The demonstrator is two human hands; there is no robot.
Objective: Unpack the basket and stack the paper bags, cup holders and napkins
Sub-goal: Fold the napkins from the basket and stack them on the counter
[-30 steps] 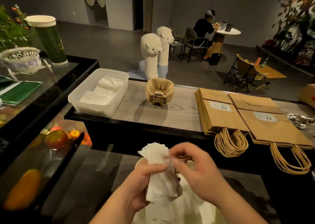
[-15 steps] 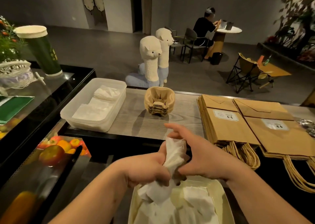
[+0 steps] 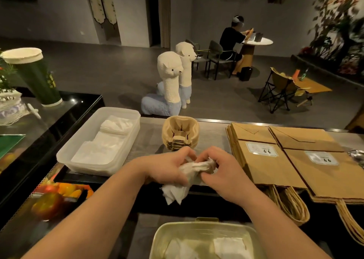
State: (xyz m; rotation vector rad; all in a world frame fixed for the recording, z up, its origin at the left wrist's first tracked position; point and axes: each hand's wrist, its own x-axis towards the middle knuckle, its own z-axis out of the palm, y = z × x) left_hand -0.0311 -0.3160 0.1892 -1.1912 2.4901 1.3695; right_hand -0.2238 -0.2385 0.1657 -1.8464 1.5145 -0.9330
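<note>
A crumpled bunch of white napkins [image 3: 180,182] is gripped between my left hand [image 3: 167,167] and my right hand [image 3: 222,172], above the front edge of the wooden counter [image 3: 149,132]. Below them sits a cream basket [image 3: 163,237] with more napkins [image 3: 229,248] inside. A clear plastic tub [image 3: 65,156] on the counter's left holds stacked white napkins [image 3: 102,146]. A stack of brown cup holders [image 3: 180,133] stands behind my hands. Two piles of brown paper bags [image 3: 262,156] lie flat at the right, handles hanging over the edge.
A dark glass display case [image 3: 59,120] at the left carries a tall green cup [image 3: 37,77] and a woven basket [image 3: 9,109]; fruit [image 3: 47,205] lies below it. Two alpaca figures [image 3: 171,77] stand beyond the counter. A person sits at a far table.
Both hands lifted the napkin bunch out of the basket and carried it up and forward to the counter's edge. The view tilted down, showing more of the basket.
</note>
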